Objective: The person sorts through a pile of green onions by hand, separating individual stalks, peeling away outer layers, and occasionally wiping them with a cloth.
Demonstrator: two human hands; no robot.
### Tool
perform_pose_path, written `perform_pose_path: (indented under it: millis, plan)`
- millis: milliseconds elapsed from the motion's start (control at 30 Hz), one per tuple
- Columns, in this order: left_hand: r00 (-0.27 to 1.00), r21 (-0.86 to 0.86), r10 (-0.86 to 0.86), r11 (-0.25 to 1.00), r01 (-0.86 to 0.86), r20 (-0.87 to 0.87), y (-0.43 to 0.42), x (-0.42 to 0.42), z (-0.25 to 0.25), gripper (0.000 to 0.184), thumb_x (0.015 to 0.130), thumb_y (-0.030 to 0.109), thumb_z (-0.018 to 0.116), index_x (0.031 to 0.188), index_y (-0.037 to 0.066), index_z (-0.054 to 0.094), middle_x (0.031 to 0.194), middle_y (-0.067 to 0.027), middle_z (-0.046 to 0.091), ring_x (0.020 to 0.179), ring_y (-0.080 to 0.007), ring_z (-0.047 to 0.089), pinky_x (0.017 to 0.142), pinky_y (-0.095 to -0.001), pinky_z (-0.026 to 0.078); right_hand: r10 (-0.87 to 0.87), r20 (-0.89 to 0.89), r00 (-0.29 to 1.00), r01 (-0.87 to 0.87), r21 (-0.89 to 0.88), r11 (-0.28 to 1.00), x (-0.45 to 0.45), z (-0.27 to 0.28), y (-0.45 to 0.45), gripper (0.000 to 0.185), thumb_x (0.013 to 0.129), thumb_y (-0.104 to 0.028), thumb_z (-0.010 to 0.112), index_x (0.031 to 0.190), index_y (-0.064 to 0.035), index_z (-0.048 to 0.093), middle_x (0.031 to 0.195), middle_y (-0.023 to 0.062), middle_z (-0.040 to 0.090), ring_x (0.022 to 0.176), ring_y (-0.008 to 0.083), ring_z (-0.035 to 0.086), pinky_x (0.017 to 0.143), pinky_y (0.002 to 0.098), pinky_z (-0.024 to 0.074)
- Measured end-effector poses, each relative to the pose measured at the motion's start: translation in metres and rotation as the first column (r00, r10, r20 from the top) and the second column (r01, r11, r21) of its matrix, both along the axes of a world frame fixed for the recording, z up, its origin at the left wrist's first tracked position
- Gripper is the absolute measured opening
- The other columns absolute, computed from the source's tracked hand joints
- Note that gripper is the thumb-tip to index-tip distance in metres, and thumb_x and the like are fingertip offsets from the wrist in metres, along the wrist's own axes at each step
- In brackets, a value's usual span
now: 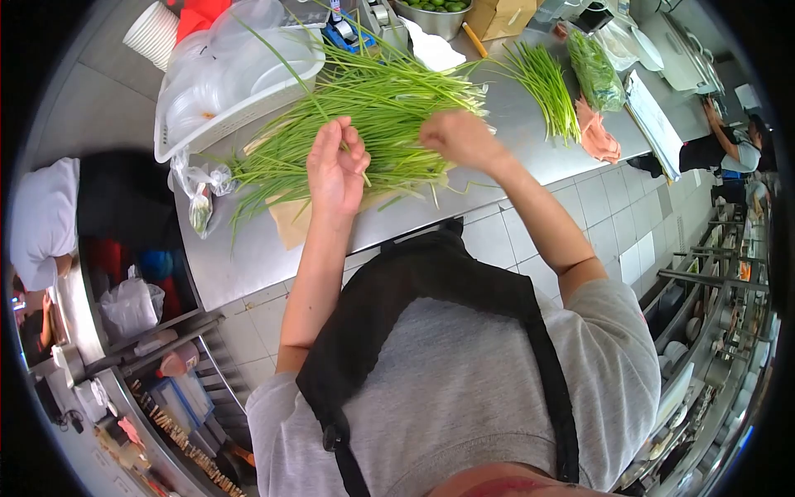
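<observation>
Long green stalks [364, 108] lie in a wide loose heap on the metal table [240, 261], partly over a sheet of brown paper [291, 224]. My left hand [338, 166] is raised over the near side of the heap, palm turned up and fingers curled, with a thin green stalk between them. To its right, my right hand [460, 137] is closed in a loose fist above the pale ends of the stalks. Whatever its fingers hold is hidden. A smaller bunch of green stalks [546, 91] rests further right on the table.
A white basket [240, 124] of plastic containers stands at the left. Behind are a tape dispenser [344, 35] and a metal bowl [435, 18] of green fruit. At the right lie a pink cloth [598, 132], bagged greens [596, 73] and a clipboard [654, 124]. Two people stand beyond.
</observation>
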State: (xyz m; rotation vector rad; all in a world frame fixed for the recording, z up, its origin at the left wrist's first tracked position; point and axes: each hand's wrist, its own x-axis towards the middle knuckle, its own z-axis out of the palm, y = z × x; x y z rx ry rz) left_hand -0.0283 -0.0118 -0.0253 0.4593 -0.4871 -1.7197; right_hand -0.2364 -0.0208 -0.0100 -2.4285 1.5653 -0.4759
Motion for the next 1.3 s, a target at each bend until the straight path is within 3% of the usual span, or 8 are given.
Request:
perform_pose_path:
  millis: [133, 267, 667, 800, 900, 967, 1133, 1300]
  plan:
    - [0.999, -0.022, -0.037, 0.999, 0.038, 0.02, -0.001, 0.002, -0.006, 0.014, 0.086, 0.015, 0.049, 0.095, 0.004, 0.052, 0.073, -0.0011, 0.048, 0.055, -0.0074, 0.041, 0.043, -0.0192, 0.031, 0.011, -0.155, 0.988, 0.0, 0.073, 0.997, 0.007, -0.033, 0.004, 0.014, 0.064, -0.011, 0.06, 0.078, -0.0118, 0.062, 0.077, 0.0068, 0.059, 0.075, 0.0264, 0.057, 0.062, 0.0355, 0.0469]
    - [0.997, 0.018, -0.009, 1.0, 0.008, 0.073, -0.001, 0.001, -0.019, 0.016, 0.086, 0.015, 0.048, 0.098, 0.004, 0.05, 0.071, -0.0004, 0.045, 0.054, -0.0073, 0.038, 0.042, -0.0189, 0.03, 0.022, 0.022, 1.0, -0.019, -0.148, 0.989, 0.002, -0.021, -0.005, 0.005, 0.063, -0.012, 0.057, 0.066, -0.0079, 0.056, 0.066, 0.0111, 0.056, 0.069, 0.0282, 0.057, 0.058, 0.0398, 0.0466]
    - [0.997, -0.042, -0.05, 0.998, 0.048, -0.053, 0.003, -0.007, -0.007, 0.014, 0.086, 0.017, 0.049, 0.093, 0.006, 0.049, 0.07, -0.0016, 0.045, 0.055, -0.0085, 0.037, 0.042, -0.0198, 0.03, -0.295, 0.427, 0.855, 0.5, -0.525, 0.689, -0.051, 0.108, -0.008, 0.005, 0.069, -0.008, 0.058, 0.072, -0.0046, 0.057, 0.068, 0.011, 0.058, 0.065, 0.0279, 0.056, 0.058, 0.0358, 0.044]
    - [0.999, -0.054, -0.031, 0.998, 0.033, 0.024, 0.003, -0.013, 0.001, 0.016, 0.085, 0.013, 0.052, 0.098, 0.004, 0.049, 0.07, -0.0004, 0.045, 0.053, -0.0063, 0.036, 0.042, -0.0183, 0.029, -0.278, 0.555, 0.784, 0.466, -0.23, 0.855, -0.042, 0.103, 0.0, 0.008, 0.07, -0.009, 0.061, 0.075, -0.0027, 0.059, 0.062, 0.0076, 0.058, 0.055, 0.0136, 0.054, 0.055, 0.026, 0.043]
    - [0.993, 0.022, -0.037, 0.999, 0.035, 0.11, -0.001, -0.019, 0.007, 0.021, 0.083, 0.009, 0.053, 0.103, 0.003, 0.048, 0.069, 0.0011, 0.045, 0.051, -0.0039, 0.034, 0.04, -0.0164, 0.027, -0.146, 0.831, 0.537, 0.112, 0.102, 0.989, -0.028, 0.044, -0.016, 0.009, 0.075, -0.013, 0.061, 0.076, -0.004, 0.06, 0.065, -0.0039, 0.057, 0.058, 0.0032, 0.048, 0.048, 0.0195, 0.0376]
    - [0.984, -0.031, -0.088, 0.995, 0.094, 0.154, -0.005, -0.024, 0.011, 0.025, 0.083, 0.009, 0.052, 0.107, 0.004, 0.047, 0.073, 0.001, 0.045, 0.05, -0.0036, 0.032, 0.04, -0.017, 0.026, -0.388, 0.805, 0.449, 0.047, 0.412, 0.91, -0.011, 0.061, 0.001, 0.004, 0.076, -0.011, 0.059, 0.078, -0.007, 0.058, 0.072, -0.0011, 0.059, 0.058, 0.0011, 0.046, 0.047, 0.0157, 0.033]
    - [0.968, -0.011, -0.061, 0.998, 0.066, 0.245, -0.012, -0.041, 0.033, 0.026, 0.08, 0.008, 0.057, 0.105, 0.003, 0.051, 0.083, -0.0008, 0.054, 0.055, -0.0038, 0.042, 0.042, -0.0155, 0.031, -0.397, 0.831, 0.39, -0.042, 0.447, 0.893, 0.003, 0.051, 0.002, 0.005, 0.078, -0.012, 0.059, 0.079, -0.0081, 0.057, 0.075, -0.0013, 0.06, 0.06, 0.0012, 0.046, 0.048, 0.0159, 0.0341]
    - [0.97, -0.016, -0.064, 0.997, 0.07, 0.235, -0.018, -0.053, 0.039, 0.021, 0.077, 0.01, 0.062, 0.097, 0.004, 0.056, 0.072, 0.0024, 0.054, 0.053, -0.0035, 0.044, 0.039, -0.0152, 0.03, -0.393, 0.829, 0.398, -0.122, 0.472, 0.873, 0.011, 0.04, 0.007, 0.008, 0.078, -0.015, 0.06, 0.075, -0.0085, 0.056, 0.066, -0.0038, 0.056, 0.051, 0.0005, 0.043, 0.043, 0.0154, 0.0314]
